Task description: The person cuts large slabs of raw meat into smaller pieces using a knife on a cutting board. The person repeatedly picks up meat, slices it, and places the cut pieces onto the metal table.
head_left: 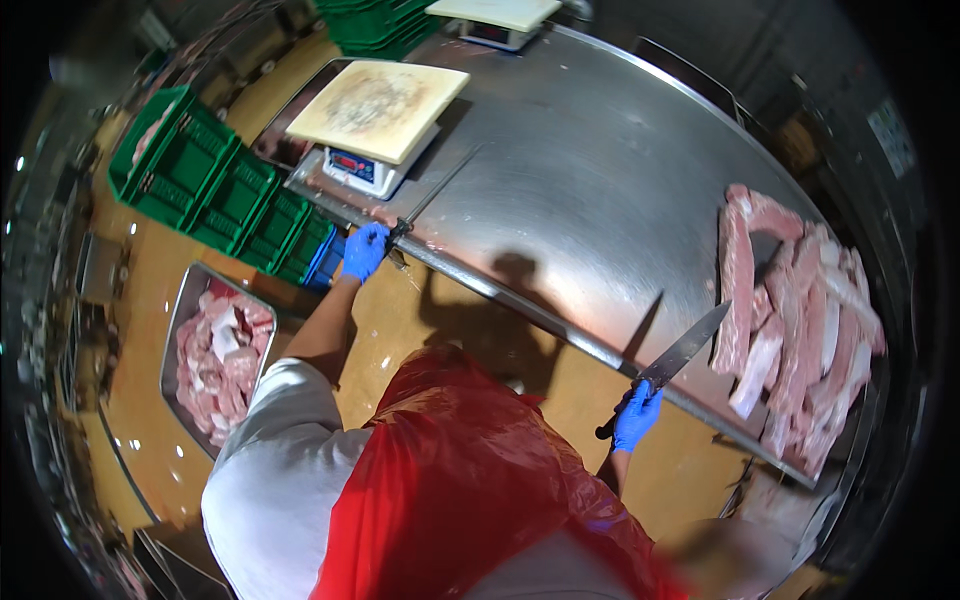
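First, locate the sharpening steel point(440, 186) above the near edge of the counter point(560, 150), beside the white scale point(365, 172). Your left hand point(366, 252) wears a blue glove; its fingers grasp the dark handle. The slim grey rod points away from you and to the right. Whether it rests on the metal cannot be determined.

Next, proceed right to the knife point(690, 345), which extends over the same edge. Your right hand point(637, 418), gloved alike, has its fingers wrapped round the black handle, with the butt protruding.

Note the governing relation: the knife lies well apart from the steel, to its right, and their long axes run roughly parallel in this view. The blade is broad, grey and tapered to a point.

Finally, observe the pale pink meat strips point(802, 335) at far right, nearer your right hand. The knife tip overlaps the leftmost strip in view; contact cannot be confirmed.
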Tool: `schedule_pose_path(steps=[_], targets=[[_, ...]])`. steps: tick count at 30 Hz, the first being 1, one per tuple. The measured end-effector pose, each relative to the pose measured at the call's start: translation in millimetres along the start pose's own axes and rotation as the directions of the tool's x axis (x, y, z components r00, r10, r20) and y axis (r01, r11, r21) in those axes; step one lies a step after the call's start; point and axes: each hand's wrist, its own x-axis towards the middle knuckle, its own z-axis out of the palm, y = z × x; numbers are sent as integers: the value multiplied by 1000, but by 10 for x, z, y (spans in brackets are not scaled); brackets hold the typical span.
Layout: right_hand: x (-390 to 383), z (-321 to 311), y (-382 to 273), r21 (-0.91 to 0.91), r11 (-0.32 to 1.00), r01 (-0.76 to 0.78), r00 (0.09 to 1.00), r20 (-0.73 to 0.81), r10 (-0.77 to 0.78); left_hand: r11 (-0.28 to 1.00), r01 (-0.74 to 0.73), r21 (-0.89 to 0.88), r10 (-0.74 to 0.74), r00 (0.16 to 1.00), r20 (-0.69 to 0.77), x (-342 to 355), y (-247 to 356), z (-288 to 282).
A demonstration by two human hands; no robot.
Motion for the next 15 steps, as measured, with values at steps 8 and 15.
schedule_pose_path(steps=[8,15], targets=[[758,1217,-431,381,883,-274,920,370,126,419,369,-830,-689,724,-26,1417,-178,-807],[1097,3369,-1016,358,843,-401,693,720,24,973,226,52,-125,699,-704,2912,-1719,-2290]])
